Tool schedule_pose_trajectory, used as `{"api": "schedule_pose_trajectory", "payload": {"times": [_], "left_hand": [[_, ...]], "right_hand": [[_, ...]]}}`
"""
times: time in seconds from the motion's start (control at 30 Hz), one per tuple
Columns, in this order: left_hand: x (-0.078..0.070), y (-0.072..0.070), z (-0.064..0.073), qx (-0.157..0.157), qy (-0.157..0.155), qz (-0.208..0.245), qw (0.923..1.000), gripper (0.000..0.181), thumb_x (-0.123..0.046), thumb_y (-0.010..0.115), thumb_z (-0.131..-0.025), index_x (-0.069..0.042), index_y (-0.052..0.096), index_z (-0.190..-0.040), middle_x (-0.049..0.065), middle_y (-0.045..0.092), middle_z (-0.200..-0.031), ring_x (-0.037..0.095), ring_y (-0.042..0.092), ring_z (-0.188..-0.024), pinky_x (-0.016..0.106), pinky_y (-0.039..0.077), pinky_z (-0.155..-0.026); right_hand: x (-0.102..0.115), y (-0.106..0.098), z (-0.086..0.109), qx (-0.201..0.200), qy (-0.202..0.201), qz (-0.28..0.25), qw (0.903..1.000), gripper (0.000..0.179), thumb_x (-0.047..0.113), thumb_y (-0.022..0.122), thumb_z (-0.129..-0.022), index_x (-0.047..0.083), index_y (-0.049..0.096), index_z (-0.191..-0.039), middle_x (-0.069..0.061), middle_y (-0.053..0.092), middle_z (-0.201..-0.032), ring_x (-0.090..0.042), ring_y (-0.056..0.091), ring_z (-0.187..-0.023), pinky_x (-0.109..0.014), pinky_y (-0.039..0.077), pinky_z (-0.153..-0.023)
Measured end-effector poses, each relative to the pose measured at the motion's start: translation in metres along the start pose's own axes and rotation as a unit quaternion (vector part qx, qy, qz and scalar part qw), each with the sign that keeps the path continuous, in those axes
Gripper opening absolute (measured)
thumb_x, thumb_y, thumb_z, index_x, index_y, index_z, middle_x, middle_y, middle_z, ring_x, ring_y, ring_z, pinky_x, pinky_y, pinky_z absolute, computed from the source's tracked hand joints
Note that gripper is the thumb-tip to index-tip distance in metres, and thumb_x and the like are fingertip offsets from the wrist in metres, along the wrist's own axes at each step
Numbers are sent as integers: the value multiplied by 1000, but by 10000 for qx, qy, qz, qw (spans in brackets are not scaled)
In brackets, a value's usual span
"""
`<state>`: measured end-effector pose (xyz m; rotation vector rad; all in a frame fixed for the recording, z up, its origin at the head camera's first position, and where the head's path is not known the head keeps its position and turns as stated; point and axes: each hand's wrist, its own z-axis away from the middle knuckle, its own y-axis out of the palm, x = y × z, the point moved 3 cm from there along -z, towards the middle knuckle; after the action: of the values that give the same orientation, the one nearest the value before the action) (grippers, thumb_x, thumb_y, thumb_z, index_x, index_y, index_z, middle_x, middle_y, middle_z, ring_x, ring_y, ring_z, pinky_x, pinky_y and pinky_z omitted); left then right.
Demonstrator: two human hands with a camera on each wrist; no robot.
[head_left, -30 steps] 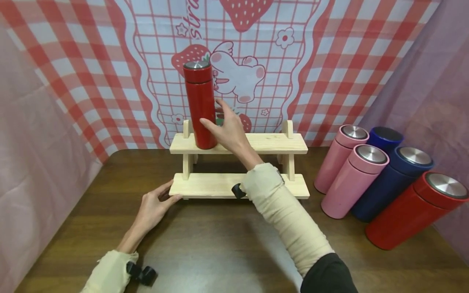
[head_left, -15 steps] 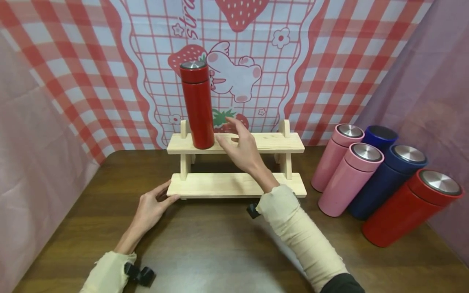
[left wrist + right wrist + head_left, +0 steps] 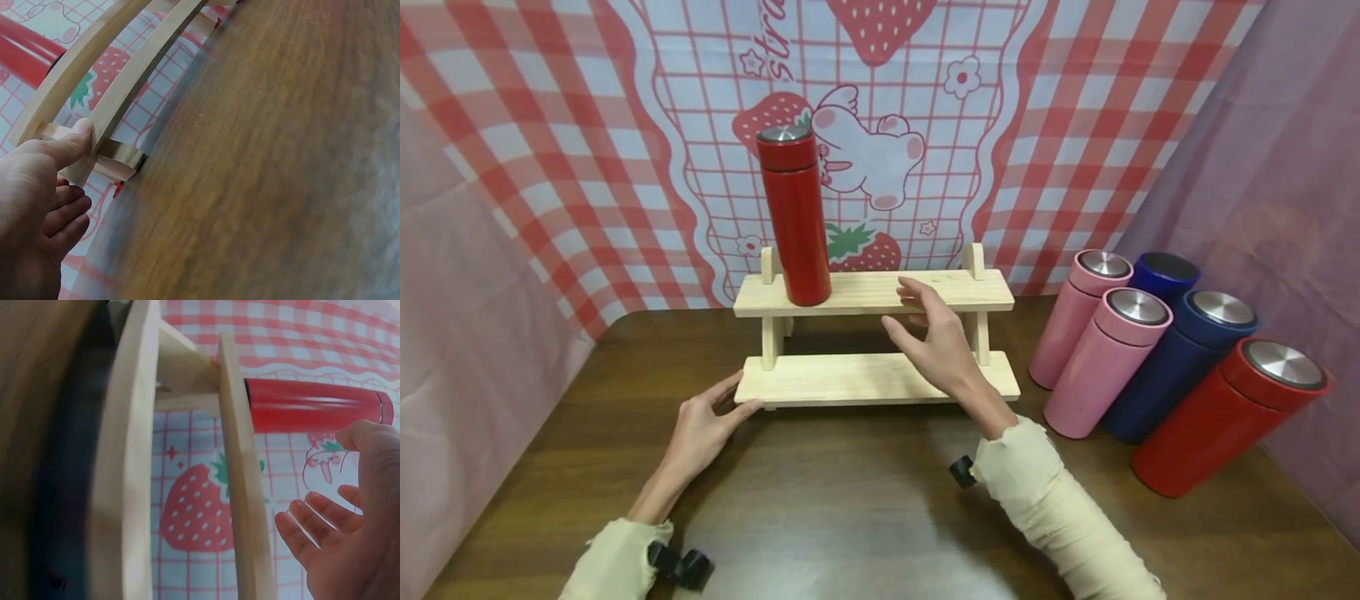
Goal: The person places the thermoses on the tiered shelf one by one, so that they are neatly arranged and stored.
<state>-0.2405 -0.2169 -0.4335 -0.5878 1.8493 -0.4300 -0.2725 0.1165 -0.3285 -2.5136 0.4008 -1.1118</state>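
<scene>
A two-tier wooden display rack [image 3: 850, 379] stands at the back of the table. On the left part of its upper tier a red thermos [image 3: 797, 229] with a steel-topped lid stands upright. My left hand [image 3: 703, 429] pinches the left end of the lower tier, and in the left wrist view its thumb lies on the board's front edge. In front of the rack's right half hovers my right hand [image 3: 943, 350], fingers spread and nothing in it. The right wrist view shows that hand [image 3: 350, 531] with fingers loosely extended, overlapping the lid end of the red thermos.
At the right a group of upright thermoses stands close together: two pink ones [image 3: 1078, 325], a dark blue one [image 3: 1183, 367] and another red one [image 3: 1228, 425]. Behind them is a bright blue container [image 3: 1167, 273]. A checked strawberry cloth [image 3: 1075, 125] hangs behind the wooden table [image 3: 820, 517].
My right hand has let go of the red thermos and drawn back to the right and down. The thermos stays on the upper tier, and the left hand keeps its hold on the rack.
</scene>
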Motion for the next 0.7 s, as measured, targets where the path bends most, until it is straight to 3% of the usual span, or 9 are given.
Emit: {"api": "schedule_pose_trajectory", "payload": {"times": [0.23,0.7], "left_hand": [[-1,-1,0,1,108,-2,9999,58,-16,81,-93,9,59,-140,28,64,-131,39,66,-117,48,54,-96],[-1,-1,0,-16,116,14,9999,58,-16,82,-92,9,59,-140,27,64,-131,39,65,-118,48,54,-97]], "right_hand": [[-6,-20,21,-103,22,250,9996,58,6,74,-96,-6,49,-147,-23,61,-136,-34,59,-125,-52,56,-95],[-11,-50,57,-437,14,252,9987,54,-1,77,-91,-3,56,-141,-20,65,-129,-34,63,-120,-54,57,-91]]}}
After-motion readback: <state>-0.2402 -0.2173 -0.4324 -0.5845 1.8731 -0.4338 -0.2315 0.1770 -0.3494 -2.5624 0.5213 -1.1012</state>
